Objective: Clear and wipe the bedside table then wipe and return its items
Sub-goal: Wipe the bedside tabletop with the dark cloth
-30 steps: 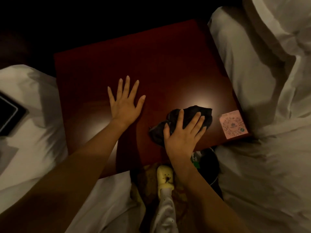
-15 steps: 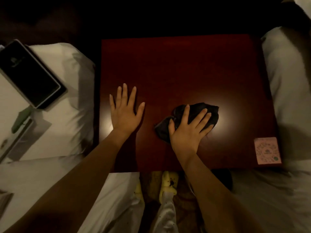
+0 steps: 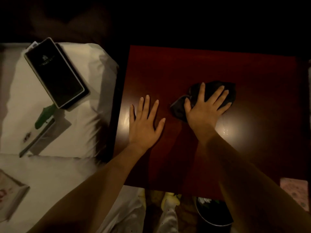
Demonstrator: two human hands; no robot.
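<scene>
Nearest, at the desk's [image 3: 210, 64] front right corner, a pink card [image 3: 293, 190] lies partly cut off by the frame. Further in, the left hand [image 3: 144, 125] lies flat and spread on the wood near the left edge, grasping nothing. The right hand [image 3: 204, 108] presses open-fingered on the dark cloth [image 3: 217, 88] around mid-desk, bunched beneath the palm. Unwiped surface probably lies beyond and right, so the right hand is placed to push there. Furthest left, on the bed's pillow [image 3: 94, 68], a dark booklet [image 3: 55, 73] and a green pen [image 3: 44, 116] wait.
</scene>
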